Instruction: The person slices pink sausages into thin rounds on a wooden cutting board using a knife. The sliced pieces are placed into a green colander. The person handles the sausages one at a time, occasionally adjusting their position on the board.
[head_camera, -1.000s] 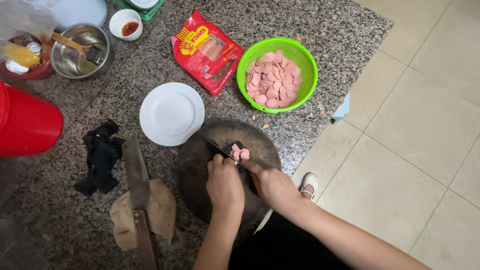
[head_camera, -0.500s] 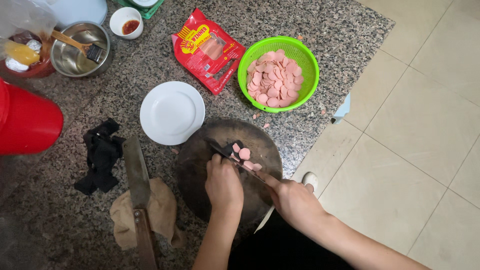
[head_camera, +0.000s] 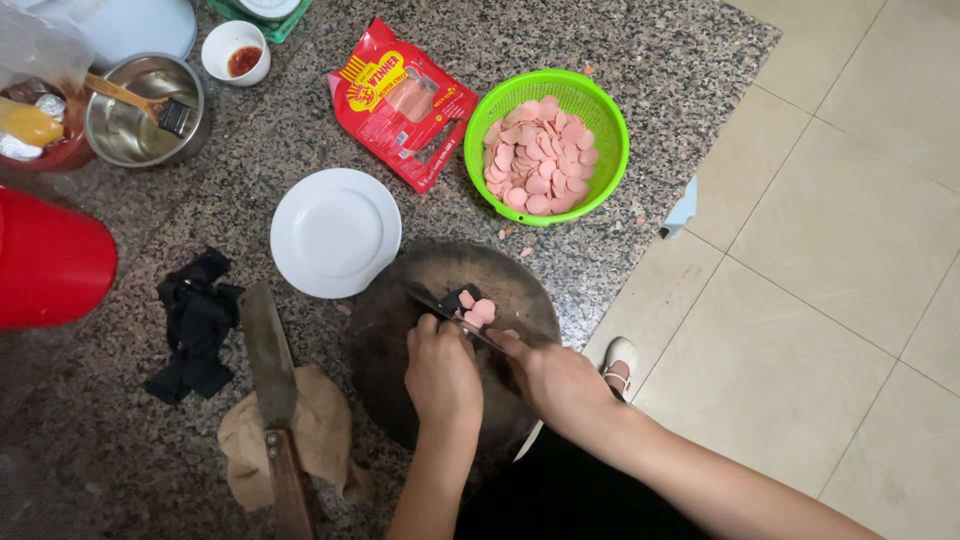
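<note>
A few pink sausage slices lie on the far part of the round dark chopping board, just beyond both hands. The piece being cut is hidden under the fingers, so its long axis cannot be told. Across it runs a knife, its dark blade slanting from the far left, near the middle of the board, down toward the near right, where the handle disappears into the right hand. That grip is closed around the handle. The left hand sits just left of the blade, fingers curled down on the board and touching or pinning the food; what exactly it presses is hidden, and its grip is drawn together. The slices lie on the far side of the blade from both hands, closer to the left fingertips.

Farther out on the speckled stone worktop: a white plate just beyond the board on the left, a green basket full of slices beyond on the right, a red packet between them, and a cleaver on a cloth to the left.
</note>
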